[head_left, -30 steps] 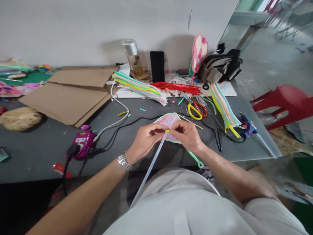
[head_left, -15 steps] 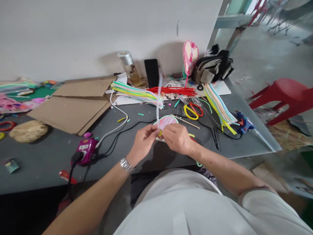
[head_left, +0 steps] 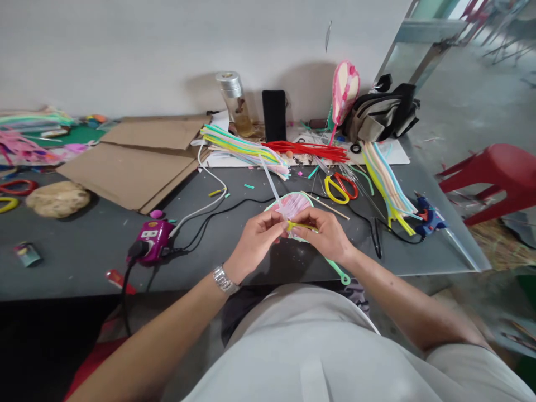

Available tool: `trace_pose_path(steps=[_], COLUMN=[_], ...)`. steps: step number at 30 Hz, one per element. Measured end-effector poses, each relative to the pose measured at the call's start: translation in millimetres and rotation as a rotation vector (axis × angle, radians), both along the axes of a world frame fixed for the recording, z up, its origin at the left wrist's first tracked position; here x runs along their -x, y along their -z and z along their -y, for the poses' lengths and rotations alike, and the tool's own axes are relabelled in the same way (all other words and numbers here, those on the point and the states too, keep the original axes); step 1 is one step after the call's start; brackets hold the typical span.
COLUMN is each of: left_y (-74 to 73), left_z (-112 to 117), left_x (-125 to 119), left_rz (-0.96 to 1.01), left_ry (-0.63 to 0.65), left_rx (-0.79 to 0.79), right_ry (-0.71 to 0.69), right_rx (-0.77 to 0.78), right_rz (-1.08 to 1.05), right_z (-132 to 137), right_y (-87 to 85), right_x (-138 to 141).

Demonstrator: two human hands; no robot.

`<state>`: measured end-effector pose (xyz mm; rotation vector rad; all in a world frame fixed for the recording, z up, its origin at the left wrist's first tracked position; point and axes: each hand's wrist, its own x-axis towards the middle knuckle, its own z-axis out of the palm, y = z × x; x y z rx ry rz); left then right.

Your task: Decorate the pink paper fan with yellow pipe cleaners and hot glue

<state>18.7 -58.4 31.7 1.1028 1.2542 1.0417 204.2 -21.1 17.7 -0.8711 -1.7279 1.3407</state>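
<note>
Yellow pipe cleaner (head_left: 302,226) binding clear plastic rod (head_left: 271,187) to round pink fan (head_left: 292,205); your left hand (head_left: 255,243) grips rod, your right hand (head_left: 322,235) pinches cleaner; loose end wants winding.

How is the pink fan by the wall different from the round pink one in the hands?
The tall pink-edged fan stands upright by the wall; the round pink fan with green rim is held between the left hand and right hand. The wall one looks narrower. Both have pink faces.
</note>
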Motion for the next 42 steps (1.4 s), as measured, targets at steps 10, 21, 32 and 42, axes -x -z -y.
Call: trace_pose_path(steps=[10, 21, 32, 42], left_y=[7.2, 10.9, 3.5, 6.9], left_z=[-3.5, 2.3, 15.8, 23.6], left_x=[-1.9, -13.3, -21.5, -27.0], left_rz=[0.297, 0.365, 0.387, 0.324], left_ry=[-0.157, -0.233, -0.375, -0.399], left_rx=[0.202, 0.083, 0.027, -0.017], right_ry=[0.166, 0.261, 0.226, 0.216], right_rx=[-0.451, -0.65, -0.718, -0.692], right_rz=[0.3, 0.372, 0.308, 0.259], right_z=[5.2, 9.8, 13.7, 20.2], right_y=[1.6, -1.4, -5.4, -9.8], right_x=[8.2, 17.2, 18.5, 18.7])
